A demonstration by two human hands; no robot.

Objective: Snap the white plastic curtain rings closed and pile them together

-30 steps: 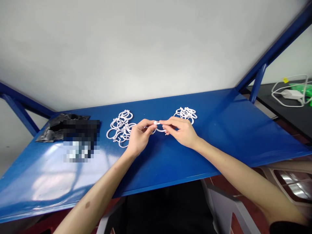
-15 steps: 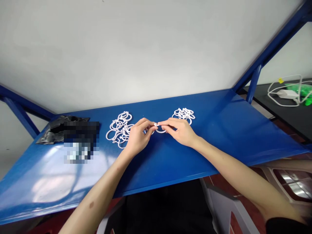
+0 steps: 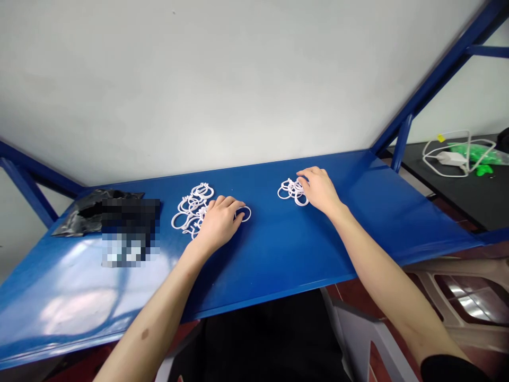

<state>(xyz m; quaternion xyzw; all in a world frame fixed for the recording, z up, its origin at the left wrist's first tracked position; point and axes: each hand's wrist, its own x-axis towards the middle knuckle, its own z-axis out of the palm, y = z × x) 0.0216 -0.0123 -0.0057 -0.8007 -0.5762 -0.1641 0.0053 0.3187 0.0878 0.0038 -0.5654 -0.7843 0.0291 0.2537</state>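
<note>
A single white ring (image 3: 245,214) lies flat on the blue table (image 3: 278,260) just left of the frame's centre, with the fingertips of the left hand (image 3: 220,222) touching its left edge. That hand rests palm down, its fingers stretched out loosely and not closed round the ring. Just to its left, partly under the knuckles, is a loose heap of white rings (image 3: 192,208). Right of centre the right hand (image 3: 320,190) sits on a smaller cluster of rings (image 3: 291,191), fingers curved down onto it. I cannot tell whether they pinch one. A black bag (image 3: 89,211) lies at the table's left end, and a white cable (image 3: 447,155) coils on a dark surface at the right edge.
</note>
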